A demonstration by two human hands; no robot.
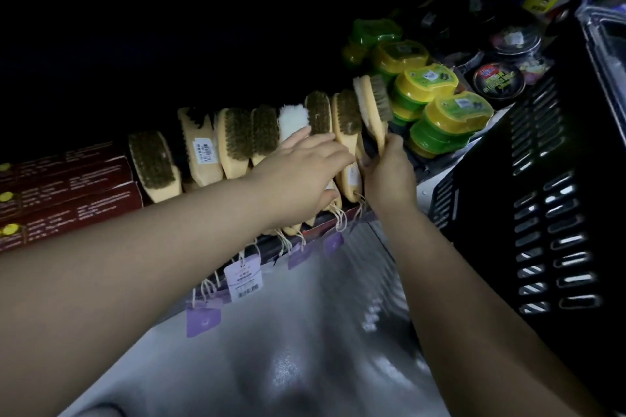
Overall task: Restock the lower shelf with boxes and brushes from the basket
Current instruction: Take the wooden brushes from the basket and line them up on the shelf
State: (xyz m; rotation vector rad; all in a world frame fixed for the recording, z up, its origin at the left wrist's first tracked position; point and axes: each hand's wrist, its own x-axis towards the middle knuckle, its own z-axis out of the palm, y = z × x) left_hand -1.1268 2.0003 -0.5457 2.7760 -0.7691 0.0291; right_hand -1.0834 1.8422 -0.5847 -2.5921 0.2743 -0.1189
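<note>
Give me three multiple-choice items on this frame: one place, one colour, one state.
1. Where does the brush in the right hand go?
A. right end of the brush row
B. on the red boxes
C. in the basket

2. What colour are the hanging tags?
A. orange
B. purple
C. black

3. How is the left hand?
A. fist, holding nothing
B. fingers spread against the shelved brushes
C. out of view

Key: A, it stands beside the yellow-green tubs; B, purple cards on strings; B, straight fingers reach the row.
</note>
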